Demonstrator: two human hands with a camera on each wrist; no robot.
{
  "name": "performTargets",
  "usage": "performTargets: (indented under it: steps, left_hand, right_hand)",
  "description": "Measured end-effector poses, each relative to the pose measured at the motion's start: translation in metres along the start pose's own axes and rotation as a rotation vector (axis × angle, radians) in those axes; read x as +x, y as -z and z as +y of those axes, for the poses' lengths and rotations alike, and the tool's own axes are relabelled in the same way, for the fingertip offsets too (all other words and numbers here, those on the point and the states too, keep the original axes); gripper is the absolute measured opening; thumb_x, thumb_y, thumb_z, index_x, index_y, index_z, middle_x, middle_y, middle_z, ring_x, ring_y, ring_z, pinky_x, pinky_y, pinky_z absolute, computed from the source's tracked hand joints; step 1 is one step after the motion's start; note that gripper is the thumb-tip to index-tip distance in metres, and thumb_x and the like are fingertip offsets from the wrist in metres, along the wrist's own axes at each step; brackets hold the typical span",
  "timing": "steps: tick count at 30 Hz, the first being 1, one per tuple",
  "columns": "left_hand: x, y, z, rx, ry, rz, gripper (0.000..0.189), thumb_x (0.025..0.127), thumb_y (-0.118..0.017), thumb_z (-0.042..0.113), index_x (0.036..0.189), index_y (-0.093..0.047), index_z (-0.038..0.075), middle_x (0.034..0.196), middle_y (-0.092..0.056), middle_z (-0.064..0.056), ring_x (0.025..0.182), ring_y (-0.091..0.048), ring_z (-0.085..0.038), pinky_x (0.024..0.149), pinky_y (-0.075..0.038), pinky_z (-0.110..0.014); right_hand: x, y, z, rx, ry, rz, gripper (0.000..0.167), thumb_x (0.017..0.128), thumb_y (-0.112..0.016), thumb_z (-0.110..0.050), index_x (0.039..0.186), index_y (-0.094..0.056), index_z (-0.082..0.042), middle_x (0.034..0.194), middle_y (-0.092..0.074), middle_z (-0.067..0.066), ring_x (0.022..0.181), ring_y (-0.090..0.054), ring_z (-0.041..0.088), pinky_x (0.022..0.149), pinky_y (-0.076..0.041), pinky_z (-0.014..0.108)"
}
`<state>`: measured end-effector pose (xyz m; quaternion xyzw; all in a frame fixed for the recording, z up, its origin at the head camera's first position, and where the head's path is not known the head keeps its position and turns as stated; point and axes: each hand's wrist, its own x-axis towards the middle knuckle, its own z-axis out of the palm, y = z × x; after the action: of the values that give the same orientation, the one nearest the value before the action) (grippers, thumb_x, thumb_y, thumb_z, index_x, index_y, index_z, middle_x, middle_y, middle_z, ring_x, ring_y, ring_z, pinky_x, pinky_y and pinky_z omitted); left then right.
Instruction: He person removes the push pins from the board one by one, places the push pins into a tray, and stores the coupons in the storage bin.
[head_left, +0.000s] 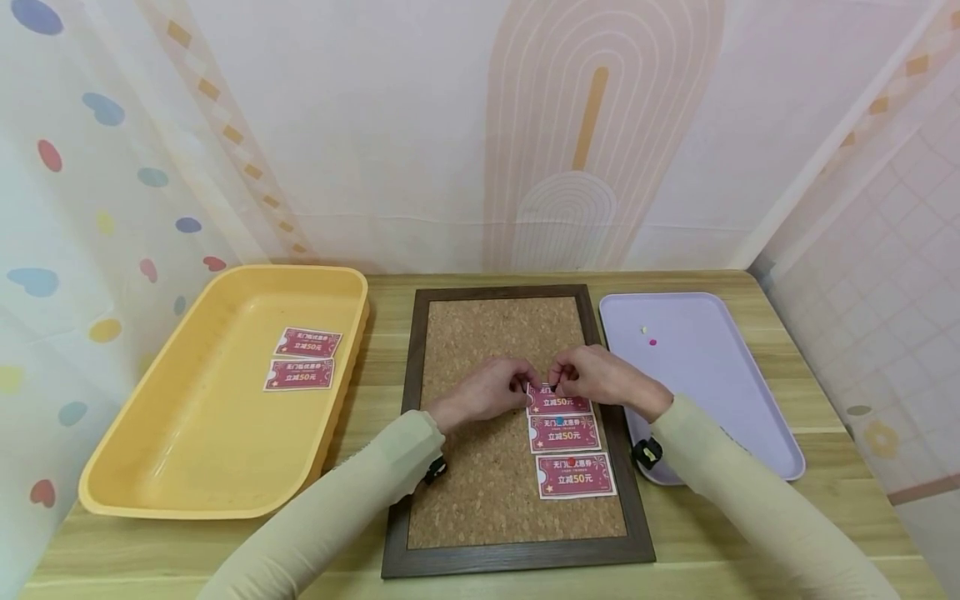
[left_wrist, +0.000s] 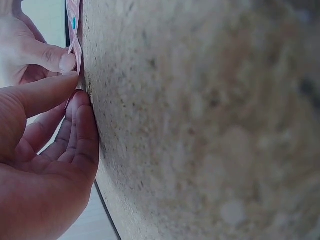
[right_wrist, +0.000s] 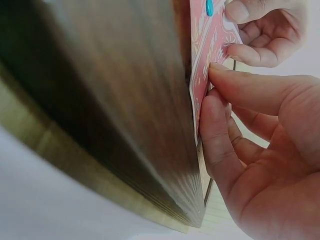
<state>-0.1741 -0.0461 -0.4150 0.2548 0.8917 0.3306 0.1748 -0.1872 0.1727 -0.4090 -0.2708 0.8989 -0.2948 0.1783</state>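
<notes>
Three red coupons form a column on the right of the cork board point(head_left: 480, 500). The lowest coupon point(head_left: 576, 477) bears a red pushpin point(head_left: 572, 461), the middle coupon point(head_left: 564, 435) a blue pushpin point(head_left: 559, 421). At the top coupon point(head_left: 558, 403), my left hand point(head_left: 491, 390) pinches the upper left edge between thumb and fingers. My right hand point(head_left: 603, 377) bends over its upper edge, thumb and index finger together on a small dark pushpin point(head_left: 553, 388), mostly hidden by the fingertips. In the right wrist view, those fingertips meet right at the coupon's face.
On the left stands a yellow tub point(head_left: 187, 504) holding two more coupons point(head_left: 300, 374). A lilac tray point(head_left: 720, 367) on the right carries a pink pushpin point(head_left: 653, 342) and a pale one point(head_left: 643, 330). A dark wooden frame point(head_left: 517, 557) borders the board.
</notes>
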Motion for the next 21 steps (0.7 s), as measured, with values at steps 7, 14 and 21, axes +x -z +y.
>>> performTargets:
  steps: [7,14,21]
  left_hand:
    - [0.0003,0.0001,-0.0006,-0.001,0.000,-0.003,0.016,0.094,-0.074,0.005,0.111,-0.074,0.008,0.093,-0.069,0.000,0.081,-0.058,-0.011,0.072,-0.048,-0.026]
    - [0.0004,0.0011,-0.0022,0.012,-0.025,-0.002,0.017,0.094,-0.075,0.005,0.110,-0.074,0.008,0.094,-0.069,0.000,0.080,-0.058,-0.010,0.072,-0.048,-0.026]
    - [0.0006,0.0011,-0.0021,0.018,-0.016,0.001,0.015,0.096,-0.074,0.008,0.110,-0.075,0.009,0.094,-0.070,0.001,0.081,-0.059,-0.010,0.073,-0.049,-0.027]
  right_hand:
    - [0.0012,0.0005,0.0001,0.000,-0.007,-0.005,0.005,0.094,-0.075,-0.008,0.093,-0.071,-0.005,0.085,-0.067,-0.001,0.074,-0.057,0.011,0.069,-0.048,0.029]
    - [0.0010,0.0010,0.0007,0.005,-0.005,-0.008,0.004,0.094,-0.074,-0.006,0.091,-0.070,-0.006,0.084,-0.066,-0.001,0.073,-0.056,0.011,0.069,-0.048,0.029]
    - [0.0001,0.0008,0.0000,0.010,0.000,-0.003,0.006,0.095,-0.071,-0.004,0.091,-0.070,-0.008,0.084,-0.066,-0.001,0.074,-0.056,0.011,0.070,-0.048,0.029]
